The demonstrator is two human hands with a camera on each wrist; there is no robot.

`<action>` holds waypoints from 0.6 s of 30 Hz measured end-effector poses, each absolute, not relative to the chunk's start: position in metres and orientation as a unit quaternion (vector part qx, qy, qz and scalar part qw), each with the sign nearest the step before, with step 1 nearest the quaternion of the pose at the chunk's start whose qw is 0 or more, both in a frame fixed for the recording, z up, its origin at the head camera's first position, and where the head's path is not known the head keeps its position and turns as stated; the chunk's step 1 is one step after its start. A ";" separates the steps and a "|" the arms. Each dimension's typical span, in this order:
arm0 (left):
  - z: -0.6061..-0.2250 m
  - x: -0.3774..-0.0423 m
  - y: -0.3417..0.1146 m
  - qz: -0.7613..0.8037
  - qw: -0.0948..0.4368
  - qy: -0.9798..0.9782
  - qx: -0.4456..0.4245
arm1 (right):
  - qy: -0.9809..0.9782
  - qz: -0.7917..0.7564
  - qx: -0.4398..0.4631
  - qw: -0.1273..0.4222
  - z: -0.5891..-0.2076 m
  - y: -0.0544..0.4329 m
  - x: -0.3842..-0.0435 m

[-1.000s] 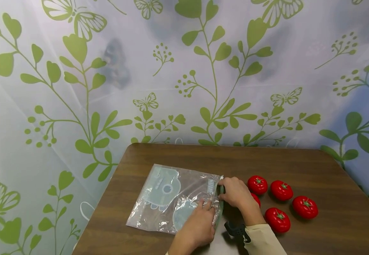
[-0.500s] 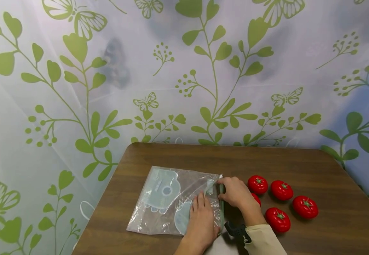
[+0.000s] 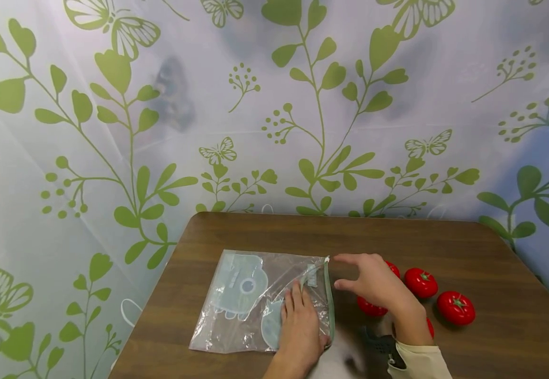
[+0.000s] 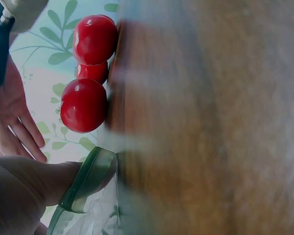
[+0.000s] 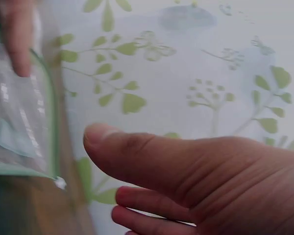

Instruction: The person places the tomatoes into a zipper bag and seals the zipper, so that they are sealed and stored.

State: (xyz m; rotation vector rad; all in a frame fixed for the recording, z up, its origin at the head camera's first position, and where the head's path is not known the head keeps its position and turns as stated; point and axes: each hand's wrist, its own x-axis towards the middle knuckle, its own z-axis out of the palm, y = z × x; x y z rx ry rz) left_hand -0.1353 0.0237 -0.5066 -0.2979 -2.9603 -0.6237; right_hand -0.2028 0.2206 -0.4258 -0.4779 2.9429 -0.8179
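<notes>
A clear zip bag (image 3: 227, 334) with pale blue cartoon prints and a green-edged mouth lies flat, mouth toward the right. My left hand (image 3: 299, 323) rests on it near the mouth, fingers straight and thumb spread away from them. In the left wrist view, the left thumb (image 4: 61, 181) reaches past the green edge (image 4: 83, 178), clear plastic around its tip. My right hand (image 3: 378, 281) hovers just right of the bag's white slider (image 3: 327, 259), thumb and fingers apart with nothing between them. It partly hides several shiny red tomatoes (image 3: 456, 308).
The brown wooden table (image 3: 265, 231) has rounded back corners. Behind it hangs a pale curtain (image 3: 236, 47) printed with green leaves and butterflies. A black strap device (image 3: 384, 345) sits at my right wrist, beside a beige sleeve (image 3: 418, 362).
My right hand has let go of the bag's edge and drawn back right, over the tomatoes. My left hand moved up the bag, fingers straightening, and the upper layer's edge now lies folded back by its fingertips.
</notes>
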 end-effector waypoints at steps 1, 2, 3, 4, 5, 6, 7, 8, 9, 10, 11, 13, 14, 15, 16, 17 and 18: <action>-0.507 -0.135 0.024 -0.203 0.054 -0.973 -0.096 | 0.952 -0.264 -0.150 0.029 -0.422 0.224 -0.200; -0.507 -0.135 0.024 -0.202 0.058 -0.973 -0.095 | 0.953 -0.263 -0.145 0.032 -0.418 0.228 -0.196; -0.507 -0.135 0.025 -0.202 0.062 -0.973 -0.093 | 0.954 -0.263 -0.143 0.033 -0.414 0.233 -0.193; -0.506 -0.134 0.025 -0.201 0.064 -0.973 -0.092 | 0.954 -0.263 -0.140 0.034 -0.411 0.237 -0.190; -0.507 -0.134 0.025 -0.200 0.066 -0.973 -0.091 | 0.953 -0.265 -0.141 0.034 -0.408 0.242 -0.188; -0.507 -0.134 0.025 -0.198 0.069 -0.974 -0.090 | 0.953 -0.266 -0.141 0.034 -0.406 0.246 -0.185; -0.507 -0.134 0.025 -0.196 0.071 -0.974 -0.090 | 0.953 -0.268 -0.139 0.034 -0.404 0.250 -0.182; -0.507 -0.134 0.025 -0.193 0.072 -0.974 -0.089 | 0.953 -0.269 -0.138 0.031 -0.402 0.255 -0.179; -0.507 -0.134 0.025 -0.191 0.074 -0.975 -0.090 | 0.952 -0.273 -0.135 0.031 -0.400 0.259 -0.176; -0.507 -0.134 0.025 -0.188 0.075 -0.975 -0.089 | 0.952 -0.275 -0.132 0.032 -0.399 0.262 -0.174; -0.507 -0.134 0.025 -0.186 0.078 -0.975 -0.090 | 0.952 -0.276 -0.130 0.032 -0.398 0.266 -0.171; -0.508 -0.134 0.025 -0.182 0.081 -0.976 -0.090 | 0.953 -0.277 -0.121 0.036 -0.397 0.273 -0.167; -0.507 -0.134 0.025 -0.181 0.082 -0.976 -0.090 | 0.953 -0.276 -0.120 0.037 -0.398 0.276 -0.165; -0.508 -0.134 0.025 -0.180 0.083 -0.976 -0.090 | 0.952 -0.278 -0.120 0.037 -0.398 0.280 -0.162; -0.507 -0.134 0.025 -0.179 0.082 -0.976 -0.089 | 0.953 -0.276 -0.119 0.036 -0.398 0.283 -0.160; -0.508 -0.134 0.025 -0.178 0.083 -0.976 -0.089 | 0.953 -0.276 -0.117 0.037 -0.399 0.287 -0.158; -0.508 -0.134 0.025 -0.178 0.081 -0.977 -0.089 | 0.953 -0.277 -0.113 0.041 -0.400 0.291 -0.156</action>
